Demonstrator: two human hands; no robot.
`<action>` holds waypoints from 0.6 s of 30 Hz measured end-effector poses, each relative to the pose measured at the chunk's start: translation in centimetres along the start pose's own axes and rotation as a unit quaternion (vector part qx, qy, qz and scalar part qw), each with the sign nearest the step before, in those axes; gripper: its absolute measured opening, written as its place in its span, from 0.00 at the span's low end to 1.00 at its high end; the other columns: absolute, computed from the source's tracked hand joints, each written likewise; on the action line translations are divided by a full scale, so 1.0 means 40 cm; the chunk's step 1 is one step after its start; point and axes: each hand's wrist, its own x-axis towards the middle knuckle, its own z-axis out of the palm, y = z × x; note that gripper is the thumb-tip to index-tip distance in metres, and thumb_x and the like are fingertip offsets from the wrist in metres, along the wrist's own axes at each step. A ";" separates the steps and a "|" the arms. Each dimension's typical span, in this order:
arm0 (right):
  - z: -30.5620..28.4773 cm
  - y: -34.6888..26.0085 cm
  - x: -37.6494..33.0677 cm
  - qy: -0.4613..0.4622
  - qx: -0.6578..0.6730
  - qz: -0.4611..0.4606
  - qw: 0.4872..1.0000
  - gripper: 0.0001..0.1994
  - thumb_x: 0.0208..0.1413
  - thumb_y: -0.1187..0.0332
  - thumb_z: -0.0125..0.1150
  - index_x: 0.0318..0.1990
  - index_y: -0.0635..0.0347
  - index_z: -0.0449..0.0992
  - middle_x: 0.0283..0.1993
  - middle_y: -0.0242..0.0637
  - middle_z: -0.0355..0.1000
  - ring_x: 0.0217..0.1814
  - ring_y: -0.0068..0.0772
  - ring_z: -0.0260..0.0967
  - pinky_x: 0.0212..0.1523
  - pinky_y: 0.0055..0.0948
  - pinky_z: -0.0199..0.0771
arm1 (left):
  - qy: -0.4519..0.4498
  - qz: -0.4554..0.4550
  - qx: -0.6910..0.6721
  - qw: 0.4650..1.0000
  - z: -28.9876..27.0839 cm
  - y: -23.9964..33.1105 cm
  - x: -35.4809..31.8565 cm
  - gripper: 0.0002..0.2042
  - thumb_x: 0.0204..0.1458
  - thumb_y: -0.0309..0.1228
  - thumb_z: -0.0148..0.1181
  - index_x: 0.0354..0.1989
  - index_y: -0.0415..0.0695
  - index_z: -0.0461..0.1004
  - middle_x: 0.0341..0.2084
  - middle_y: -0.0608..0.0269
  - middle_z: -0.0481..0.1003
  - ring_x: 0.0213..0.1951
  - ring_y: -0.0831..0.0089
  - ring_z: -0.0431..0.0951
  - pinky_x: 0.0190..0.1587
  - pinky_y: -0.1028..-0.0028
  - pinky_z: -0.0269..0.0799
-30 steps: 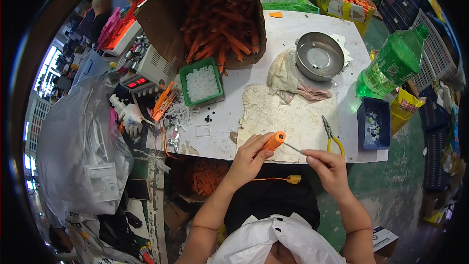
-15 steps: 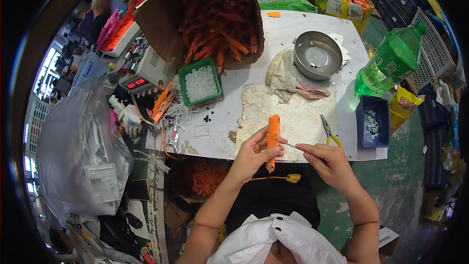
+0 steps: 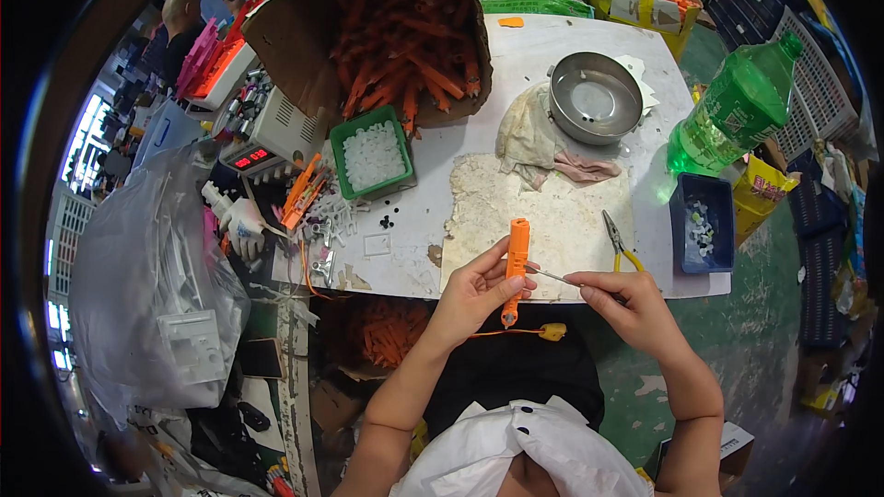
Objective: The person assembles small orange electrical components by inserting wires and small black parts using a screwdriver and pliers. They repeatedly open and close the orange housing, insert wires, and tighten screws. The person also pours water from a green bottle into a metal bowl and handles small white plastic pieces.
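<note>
Held upright as before, orange part (image 3: 516, 269) meets right hand's (image 3: 624, 306) thin tool (image 3: 552, 276).

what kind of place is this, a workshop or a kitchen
Most likely a small assembly workshop: a big cardboard box holds many like orange parts, a green tray holds white pieces, and the left hand holds one orange part at a worn worktable.

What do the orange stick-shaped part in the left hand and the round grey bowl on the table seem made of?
Orange stick-shaped part: probably moulded plastic, going by its uniform matte colour. Round grey bowl: likely metal, perhaps steel, given its dull silvery sheen and thin rim.
</note>
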 end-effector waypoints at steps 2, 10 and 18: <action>-0.007 0.002 0.000 -0.030 0.014 0.043 0.999 0.11 0.57 0.73 0.54 0.46 0.65 0.76 0.27 0.40 0.75 0.27 0.19 0.68 0.30 0.22 0.68 | 0.000 -0.013 0.024 1.000 0.000 0.001 -0.004 0.29 0.58 0.26 0.53 0.66 0.36 0.49 0.48 0.52 0.71 0.44 0.73 0.75 0.49 0.75 0.72; 0.031 0.071 -0.022 0.046 -0.155 -0.158 0.974 0.15 0.53 0.74 0.55 0.49 0.62 0.74 0.22 0.34 0.66 0.20 0.24 0.64 0.21 0.25 0.63 | 0.002 -0.049 0.055 0.997 -0.001 -0.004 -0.010 0.29 0.58 0.26 0.54 0.66 0.36 0.49 0.45 0.54 0.73 0.42 0.74 0.76 0.47 0.77 0.72; 0.036 0.047 -0.028 0.087 -0.225 -0.197 0.950 0.16 0.49 0.76 0.58 0.48 0.57 0.75 0.22 0.36 0.66 0.21 0.34 0.67 0.21 0.29 0.66 | 0.036 -0.002 -0.018 0.999 0.020 -0.005 0.018 0.27 0.58 0.29 0.54 0.64 0.35 0.54 0.46 0.52 0.72 0.44 0.73 0.76 0.47 0.75 0.73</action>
